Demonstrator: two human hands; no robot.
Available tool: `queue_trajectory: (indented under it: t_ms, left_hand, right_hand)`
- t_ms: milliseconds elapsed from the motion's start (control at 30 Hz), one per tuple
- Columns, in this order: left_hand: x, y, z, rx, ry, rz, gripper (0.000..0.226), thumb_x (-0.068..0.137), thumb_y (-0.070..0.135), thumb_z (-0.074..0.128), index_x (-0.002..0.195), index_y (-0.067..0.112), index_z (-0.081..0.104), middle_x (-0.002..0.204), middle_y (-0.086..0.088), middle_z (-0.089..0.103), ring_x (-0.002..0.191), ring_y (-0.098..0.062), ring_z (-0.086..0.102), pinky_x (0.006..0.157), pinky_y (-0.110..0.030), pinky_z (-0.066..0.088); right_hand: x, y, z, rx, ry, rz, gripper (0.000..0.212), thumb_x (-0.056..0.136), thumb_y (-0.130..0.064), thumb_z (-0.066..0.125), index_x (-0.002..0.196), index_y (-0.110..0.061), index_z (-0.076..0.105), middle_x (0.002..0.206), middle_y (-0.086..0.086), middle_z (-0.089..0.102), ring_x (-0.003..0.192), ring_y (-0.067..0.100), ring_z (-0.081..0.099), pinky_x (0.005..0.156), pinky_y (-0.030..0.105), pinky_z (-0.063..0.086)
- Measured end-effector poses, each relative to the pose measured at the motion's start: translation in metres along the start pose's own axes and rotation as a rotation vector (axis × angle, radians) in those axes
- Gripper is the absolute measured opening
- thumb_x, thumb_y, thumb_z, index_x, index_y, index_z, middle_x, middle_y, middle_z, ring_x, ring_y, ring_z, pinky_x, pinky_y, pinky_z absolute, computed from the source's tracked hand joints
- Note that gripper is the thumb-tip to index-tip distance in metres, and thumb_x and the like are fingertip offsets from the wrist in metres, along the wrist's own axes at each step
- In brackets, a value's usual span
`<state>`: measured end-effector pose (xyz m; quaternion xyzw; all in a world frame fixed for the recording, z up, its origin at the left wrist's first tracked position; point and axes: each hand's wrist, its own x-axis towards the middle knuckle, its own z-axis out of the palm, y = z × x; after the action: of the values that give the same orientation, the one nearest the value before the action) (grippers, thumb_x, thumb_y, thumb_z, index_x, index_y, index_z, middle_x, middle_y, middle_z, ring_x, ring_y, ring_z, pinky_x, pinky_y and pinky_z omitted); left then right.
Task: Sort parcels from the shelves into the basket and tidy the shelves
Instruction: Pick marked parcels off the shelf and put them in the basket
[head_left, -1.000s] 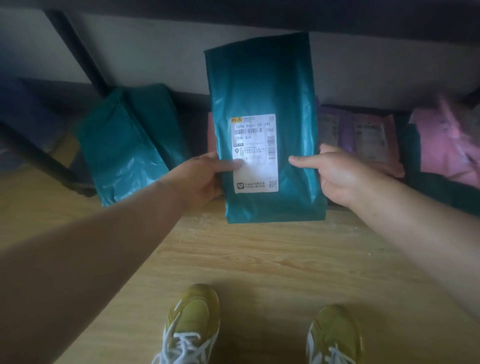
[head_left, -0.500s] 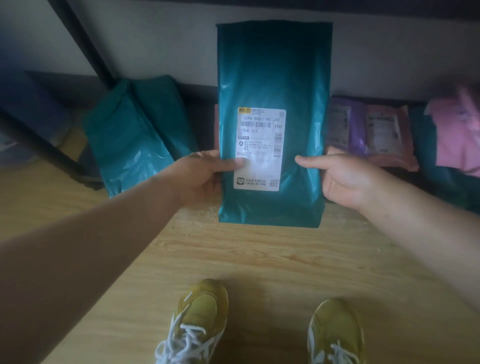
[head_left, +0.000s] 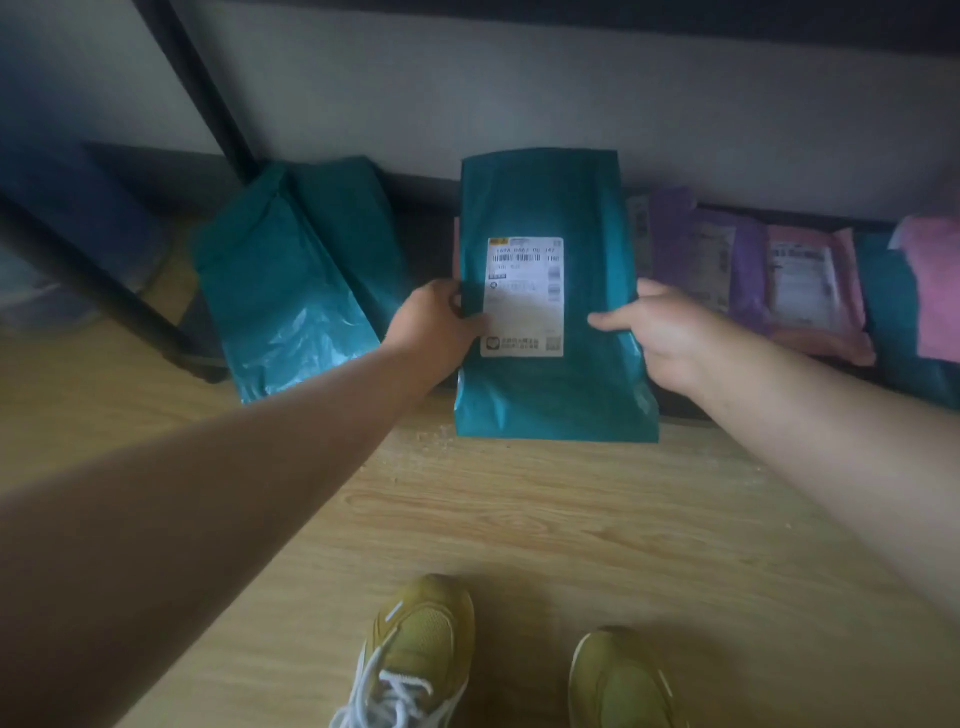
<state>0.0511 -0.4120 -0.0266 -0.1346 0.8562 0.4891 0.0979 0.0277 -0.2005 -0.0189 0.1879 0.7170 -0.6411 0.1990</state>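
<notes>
While both hands, left (head_left: 436, 327) and right (head_left: 660, 338), pinch the teal parcel (head_left: 550, 384) by its side edges, its film looks soft, slippery, probably light.

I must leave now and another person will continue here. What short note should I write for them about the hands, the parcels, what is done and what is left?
Left hand: grips the left edge of the teal parcel, thumb at its white label.
Right hand: grips the right edge of the same parcel, which is held upright.
On the low shelf: a second teal parcel at the left, a purple parcel and a pink parcel at the right.
Done: one parcel in hand.
Left: the basket is not in view; put this parcel in it, then sort the others and tidy.
</notes>
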Motion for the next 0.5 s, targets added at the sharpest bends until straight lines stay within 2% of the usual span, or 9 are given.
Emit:
queue_trajectory:
  t_ms: [67, 167, 300, 400, 500]
  left_hand:
    - [0.009, 0.002, -0.007, 0.257, 0.079, 0.122, 0.034, 0.086, 0.014, 0.059, 0.12, 0.012, 0.061, 0.107, -0.005, 0.068, 0.097, -0.026, 0.063, 0.087, -0.036, 0.052]
    - [0.018, -0.003, -0.019, 0.604, 0.179, 0.299, 0.036, 0.092, 0.013, 0.052, 0.127, 0.012, 0.06, 0.123, -0.013, 0.058, 0.111, -0.033, 0.054, 0.095, -0.038, 0.045]
    - [0.026, -0.024, -0.029, 1.036, 0.035, 0.281, 0.045, 0.097, 0.037, 0.05, 0.141, 0.032, 0.047, 0.153, -0.005, 0.033, 0.138, -0.029, 0.03, 0.114, -0.041, 0.027]
    - [0.026, -0.037, -0.031, 1.034, -0.025, 0.26, 0.042, 0.101, 0.043, 0.041, 0.141, 0.034, 0.048, 0.161, -0.005, 0.02, 0.146, -0.028, 0.017, 0.119, -0.044, 0.018]
    - [0.025, -0.041, -0.035, 0.979, -0.038, 0.279, 0.039, 0.099, 0.035, 0.044, 0.135, 0.025, 0.054, 0.161, -0.006, 0.02, 0.147, -0.027, 0.015, 0.118, -0.043, 0.018]
  right_hand:
    - [0.012, -0.008, 0.006, -0.021, 0.031, 0.004, 0.026, 0.088, 0.011, 0.062, 0.1, -0.012, 0.059, 0.101, 0.012, 0.068, 0.089, 0.029, 0.067, 0.078, 0.042, 0.057]
    - [0.027, -0.012, 0.02, -0.103, 0.07, 0.008, 0.031, 0.087, 0.011, 0.062, 0.112, -0.006, 0.059, 0.111, 0.017, 0.068, 0.096, 0.034, 0.067, 0.089, 0.051, 0.056]
    - [0.04, -0.006, 0.039, -0.225, 0.104, 0.022, 0.038, 0.083, 0.01, 0.066, 0.119, -0.001, 0.06, 0.116, 0.02, 0.068, 0.107, 0.036, 0.066, 0.097, 0.052, 0.053]
    - [0.045, -0.004, 0.049, -0.235, 0.105, 0.042, 0.036, 0.084, 0.01, 0.066, 0.118, -0.002, 0.062, 0.115, 0.017, 0.069, 0.105, 0.034, 0.067, 0.095, 0.048, 0.055]
    - [0.049, -0.002, 0.057, -0.23, 0.091, 0.047, 0.03, 0.086, 0.011, 0.064, 0.11, -0.007, 0.061, 0.114, 0.014, 0.068, 0.103, 0.032, 0.067, 0.091, 0.043, 0.055]
